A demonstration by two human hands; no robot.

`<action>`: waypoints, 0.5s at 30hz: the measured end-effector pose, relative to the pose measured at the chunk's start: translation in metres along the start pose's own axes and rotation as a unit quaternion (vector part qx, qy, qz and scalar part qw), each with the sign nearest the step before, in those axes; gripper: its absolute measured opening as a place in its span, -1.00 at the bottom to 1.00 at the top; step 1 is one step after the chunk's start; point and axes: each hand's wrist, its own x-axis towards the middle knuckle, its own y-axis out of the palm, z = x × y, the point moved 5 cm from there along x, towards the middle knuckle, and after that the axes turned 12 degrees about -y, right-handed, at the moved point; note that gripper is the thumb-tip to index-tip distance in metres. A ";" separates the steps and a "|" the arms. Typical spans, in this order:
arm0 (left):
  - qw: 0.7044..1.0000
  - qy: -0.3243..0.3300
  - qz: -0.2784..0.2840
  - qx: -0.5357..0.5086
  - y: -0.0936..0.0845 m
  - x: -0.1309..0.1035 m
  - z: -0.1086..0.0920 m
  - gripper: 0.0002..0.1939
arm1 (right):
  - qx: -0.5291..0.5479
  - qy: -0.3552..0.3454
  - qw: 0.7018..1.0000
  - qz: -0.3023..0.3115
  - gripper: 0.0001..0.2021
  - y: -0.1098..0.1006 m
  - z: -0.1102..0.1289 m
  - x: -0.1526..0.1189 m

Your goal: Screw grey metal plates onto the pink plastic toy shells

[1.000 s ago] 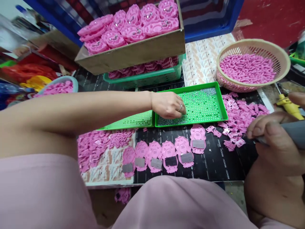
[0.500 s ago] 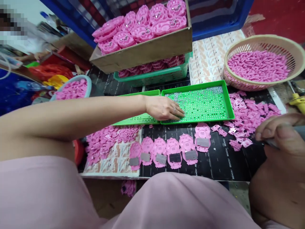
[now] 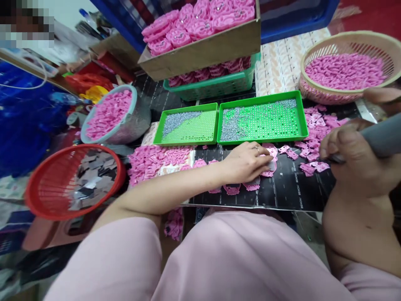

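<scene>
Left fingers at the end casing, right fist on the tool!

And here's the left hand, fingers slightly parted and bent over a pink casing, the one at the row's right end; they seem to touch it, though whether they pinch anything I can't tell from here. Over on the right, the right hand has its fingers wrapped round a grey tool, up above the black tabletop. More pink casings line up, partly hidden beneath the left wrist and forearm. Just beyond, two green trays sit end to end, silver bits heaped inside! Farther out, left, a red basket holds grey plates.
</scene>
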 end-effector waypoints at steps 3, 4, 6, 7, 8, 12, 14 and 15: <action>0.998 -0.056 0.029 0.017 0.015 0.004 -0.004 -0.61 | 0.008 -0.036 0.999 0.035 -0.74 0.008 0.002 0.000; 0.997 -0.066 0.038 0.022 0.019 0.005 -0.004 -0.62 | 0.006 -0.035 0.999 0.041 -0.68 0.009 0.001 0.000; 0.996 -0.078 0.039 0.024 0.024 0.007 -0.004 -0.65 | -0.001 -0.028 0.999 0.044 -0.70 0.009 -0.002 0.001; 0.996 -0.081 0.036 0.021 0.025 0.007 -0.004 -0.67 | -0.006 -0.022 0.999 0.046 -0.76 0.009 -0.004 0.001; 0.996 -0.083 0.030 0.016 0.026 0.006 -0.004 -0.68 | -0.013 -0.013 0.999 0.046 -0.84 0.008 -0.005 0.001; 0.996 -0.086 0.026 -0.006 0.027 0.004 -0.004 -0.69 | -0.023 -0.015 0.998 0.053 -0.69 0.006 -0.005 0.002; 0.996 -0.083 0.032 -0.011 0.027 0.003 -0.004 -0.70 | -0.026 -0.028 0.998 0.052 -0.64 0.005 -0.002 0.003; 0.996 -0.082 0.034 -0.011 0.027 0.003 -0.004 -0.70 | -0.029 -0.034 0.998 0.048 -0.65 0.005 -0.001 0.003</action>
